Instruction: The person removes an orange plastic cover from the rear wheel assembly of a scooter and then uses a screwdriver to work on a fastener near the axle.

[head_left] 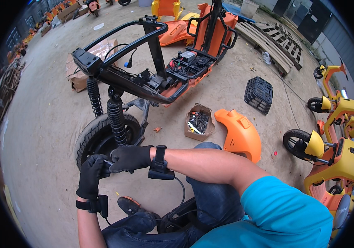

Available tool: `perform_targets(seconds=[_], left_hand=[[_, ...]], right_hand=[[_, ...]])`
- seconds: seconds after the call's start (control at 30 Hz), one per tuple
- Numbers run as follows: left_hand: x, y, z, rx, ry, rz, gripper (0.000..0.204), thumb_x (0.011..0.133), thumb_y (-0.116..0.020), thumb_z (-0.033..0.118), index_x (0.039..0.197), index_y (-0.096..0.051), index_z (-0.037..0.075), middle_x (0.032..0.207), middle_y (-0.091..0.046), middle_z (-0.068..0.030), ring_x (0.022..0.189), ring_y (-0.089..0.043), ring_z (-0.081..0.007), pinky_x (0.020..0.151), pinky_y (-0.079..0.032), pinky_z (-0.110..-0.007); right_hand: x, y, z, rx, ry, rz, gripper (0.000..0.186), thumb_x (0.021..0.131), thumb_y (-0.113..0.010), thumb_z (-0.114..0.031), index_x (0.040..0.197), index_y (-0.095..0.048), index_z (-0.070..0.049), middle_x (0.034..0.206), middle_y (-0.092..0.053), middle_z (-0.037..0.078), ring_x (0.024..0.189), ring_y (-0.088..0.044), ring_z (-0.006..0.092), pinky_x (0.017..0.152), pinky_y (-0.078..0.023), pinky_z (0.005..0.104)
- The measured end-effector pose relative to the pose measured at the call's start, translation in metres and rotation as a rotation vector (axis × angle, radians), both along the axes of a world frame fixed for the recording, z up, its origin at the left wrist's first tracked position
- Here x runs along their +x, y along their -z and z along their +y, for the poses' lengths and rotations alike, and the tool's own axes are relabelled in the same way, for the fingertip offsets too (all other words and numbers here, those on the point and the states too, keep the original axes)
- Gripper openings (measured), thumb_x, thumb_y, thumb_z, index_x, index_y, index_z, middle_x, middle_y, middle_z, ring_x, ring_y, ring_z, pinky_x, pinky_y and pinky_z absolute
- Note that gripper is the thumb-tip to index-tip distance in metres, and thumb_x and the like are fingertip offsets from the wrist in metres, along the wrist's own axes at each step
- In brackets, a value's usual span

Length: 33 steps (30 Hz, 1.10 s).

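Both of my hands wear black gloves and meet in front of a scooter's rear wheel (102,138). My left hand (92,172) is closed, its fingertips pinching a small grey metal piece (108,162), too small to name. Against the other side of that piece, my right hand (130,158) is closed too; its curled fingers hide what else they may hold. Above the hands, a black coil-spring shock absorber (116,118) rises beside the tyre. The stripped scooter frame (137,89) stands with its black tubes, wiring and orange panels exposed.
An open cardboard box (199,124) of small hardware sits right of the wheel, beside an orange fender panel (243,134). Farther off lies a black plastic basket (258,94). Wooden pallets (272,43) lie at the back right; yellow scooters (336,155) line the right side.
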<state>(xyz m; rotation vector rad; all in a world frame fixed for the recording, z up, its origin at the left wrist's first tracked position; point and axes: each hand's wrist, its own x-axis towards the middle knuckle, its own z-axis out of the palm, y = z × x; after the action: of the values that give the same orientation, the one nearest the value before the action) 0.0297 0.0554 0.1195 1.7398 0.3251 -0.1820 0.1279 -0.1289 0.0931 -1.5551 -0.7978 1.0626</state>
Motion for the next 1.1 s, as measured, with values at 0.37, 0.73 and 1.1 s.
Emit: perform_targets(seconds=[0.37, 0.73, 1.1], left_hand=[[0.001, -0.01, -0.006, 0.037, 0.048, -0.042, 0.025, 0.098, -0.05, 0.028, 0.099, -0.061, 0.006, 0.078, -0.064, -0.0029, 0.065, -0.062, -0.01, 0.061, -0.051, -0.025], [0.0, 0.004, 0.003, -0.062, -0.07, 0.035, 0.025, 0.097, -0.052, 0.029, 0.107, -0.057, 0.007, 0.081, -0.065, -0.0048, 0.065, -0.062, -0.0118, 0.062, -0.051, -0.025], [0.001, -0.004, 0.002, -0.08, -0.135, 0.051, 0.025, 0.095, -0.056, 0.03, 0.106, -0.058, 0.008, 0.08, -0.064, -0.0024, 0.063, -0.058, -0.0092, 0.057, -0.05, -0.025]], right_hand=[[0.002, -0.005, -0.001, -0.055, -0.044, 0.016, 0.032, 0.082, -0.064, -0.034, 0.08, -0.057, -0.003, 0.067, -0.056, 0.005, 0.056, -0.055, 0.0131, 0.051, -0.048, 0.0278], [0.002, -0.006, -0.001, -0.043, -0.065, -0.023, 0.032, 0.083, -0.063, -0.034, 0.08, -0.058, -0.002, 0.067, -0.056, 0.006, 0.057, -0.055, 0.0129, 0.052, -0.048, 0.0274], [0.019, -0.016, -0.082, -0.21, 0.039, -0.028, 0.035, 0.085, -0.064, -0.035, 0.08, -0.063, -0.001, 0.067, -0.057, 0.005, 0.059, -0.055, 0.0125, 0.053, -0.05, 0.0276]])
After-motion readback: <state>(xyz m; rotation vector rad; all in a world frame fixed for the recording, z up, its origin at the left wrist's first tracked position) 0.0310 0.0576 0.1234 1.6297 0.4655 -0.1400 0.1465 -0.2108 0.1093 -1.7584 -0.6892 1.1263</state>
